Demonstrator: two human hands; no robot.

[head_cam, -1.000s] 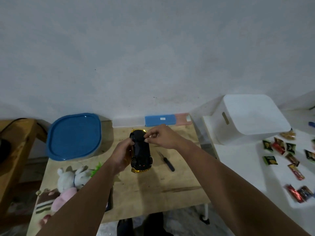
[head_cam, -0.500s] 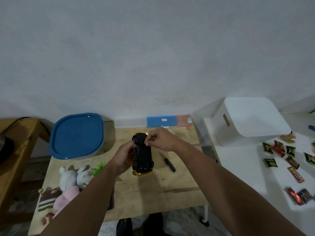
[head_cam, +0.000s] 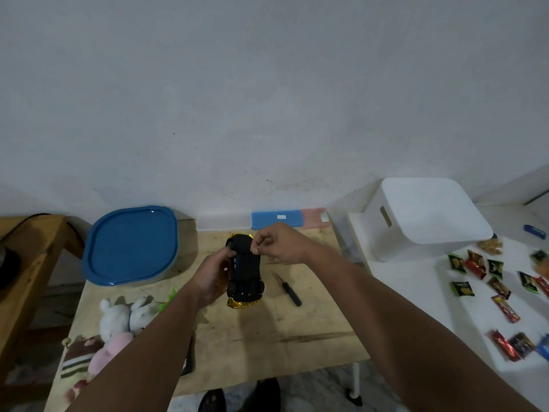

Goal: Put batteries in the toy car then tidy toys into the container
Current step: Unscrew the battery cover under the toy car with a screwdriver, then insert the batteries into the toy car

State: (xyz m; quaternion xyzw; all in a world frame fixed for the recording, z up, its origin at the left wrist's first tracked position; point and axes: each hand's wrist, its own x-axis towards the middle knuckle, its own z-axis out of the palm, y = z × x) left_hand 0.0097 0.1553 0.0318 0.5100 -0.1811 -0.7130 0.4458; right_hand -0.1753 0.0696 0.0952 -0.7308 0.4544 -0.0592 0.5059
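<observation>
The left hand (head_cam: 212, 275) grips the toy car (head_cam: 245, 273) by its side and holds it belly-up just above the wooden tabletop (head_cam: 267, 331), while the right hand (head_cam: 277, 244) has its fingertips pinched together at the car's far end; what they pinch is too small to tell. Just right of the car a small black screwdriver (head_cam: 287, 288) lies on the wood, a blue-lidded container (head_cam: 132, 245) sits at the far left corner, and plush toys (head_cam: 118, 325) lie along the near left edge.
</observation>
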